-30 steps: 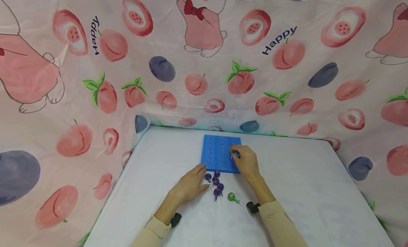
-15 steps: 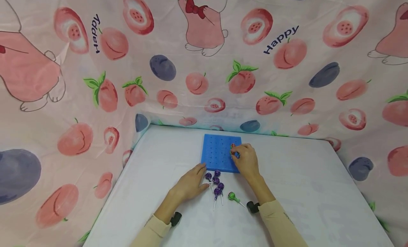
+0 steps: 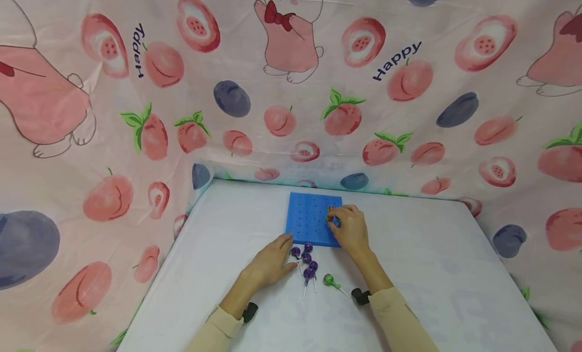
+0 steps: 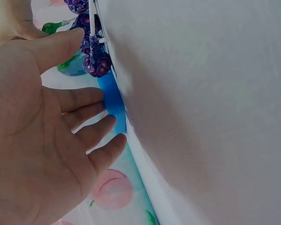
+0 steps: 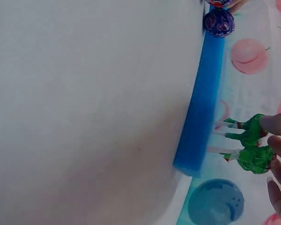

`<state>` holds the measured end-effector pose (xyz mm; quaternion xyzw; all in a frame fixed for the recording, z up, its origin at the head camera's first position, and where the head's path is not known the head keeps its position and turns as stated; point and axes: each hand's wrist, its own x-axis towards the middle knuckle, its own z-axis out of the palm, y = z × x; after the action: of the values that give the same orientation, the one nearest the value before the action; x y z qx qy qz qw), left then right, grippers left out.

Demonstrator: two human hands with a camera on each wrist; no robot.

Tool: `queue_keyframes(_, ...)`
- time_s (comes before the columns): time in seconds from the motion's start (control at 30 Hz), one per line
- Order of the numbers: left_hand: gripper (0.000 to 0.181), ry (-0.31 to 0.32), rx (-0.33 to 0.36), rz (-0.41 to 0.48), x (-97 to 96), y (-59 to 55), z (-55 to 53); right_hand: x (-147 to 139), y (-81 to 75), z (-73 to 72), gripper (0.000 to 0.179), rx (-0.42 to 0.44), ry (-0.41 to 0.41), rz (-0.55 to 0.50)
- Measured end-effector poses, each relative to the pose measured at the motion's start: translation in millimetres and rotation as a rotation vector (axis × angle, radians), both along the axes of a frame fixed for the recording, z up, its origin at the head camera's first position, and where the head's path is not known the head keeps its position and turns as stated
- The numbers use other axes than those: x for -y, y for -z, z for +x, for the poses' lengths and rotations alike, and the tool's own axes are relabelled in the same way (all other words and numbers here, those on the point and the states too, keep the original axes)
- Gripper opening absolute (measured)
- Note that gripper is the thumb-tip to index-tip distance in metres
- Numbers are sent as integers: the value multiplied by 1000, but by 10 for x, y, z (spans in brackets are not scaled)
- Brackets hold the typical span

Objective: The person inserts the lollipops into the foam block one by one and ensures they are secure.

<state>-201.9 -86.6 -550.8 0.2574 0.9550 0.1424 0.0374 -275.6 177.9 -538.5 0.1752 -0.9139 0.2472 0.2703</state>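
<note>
A blue foam block (image 3: pixel 305 215) with rows of small holes lies flat toward the back of the white table. My right hand (image 3: pixel 352 232) is at its right side, thumb and fingers pinching a green-wrapped lollipop (image 5: pixel 255 159). Other green lollipops (image 5: pixel 246 136) stand close by, their white sticks in the block; the fingers partly hide them. At the block's front left corner, my left hand (image 3: pixel 271 262) rests with fingers extended, fingertips touching the edge. Several purple lollipops (image 3: pixel 308 274) lie beside its thumb, in front of the block.
One loose green lollipop (image 3: pixel 329 280) lies on the white table (image 3: pixel 423 251) near the right wrist, its stick pointing toward the black wrist camera (image 3: pixel 361 296). A fruit-printed cloth (image 3: pixel 282 97) hangs behind and along the sides of the table.
My right hand stays at the lollipops on the block, its fingers shifting only slightly. The left hand and loose lollipops keep their places; the head view moves a little.
</note>
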Motion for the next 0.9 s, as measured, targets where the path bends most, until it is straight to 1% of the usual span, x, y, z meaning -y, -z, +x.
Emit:
queue_keyframes(0.13,76,-1,4,-4,0,11,-5,-19,-46,69,23,31,-19,-20)
queue_keyframes(0.3,76,-4,1,-8,7,25,-21,-26,-121,187,20,35,-48,-10)
queue_keyframes(0.43,76,0,-1,0,10,31,-32,-18,-186,296,22,88,-62,10)
queue_keyframes(0.6,76,2,0,-1,10,35,-31,-4,-214,436,23,230,-73,54)
queue_keyframes(0.67,76,1,1,-5,11,39,-30,8,-230,493,22,298,-82,53)
queue_keyframes(0.8,76,-1,-4,0,4,28,-29,21,-274,605,22,457,-106,33)
queue_keyframes(0.9,76,-6,0,6,-3,12,-27,17,-288,667,25,586,-134,44)
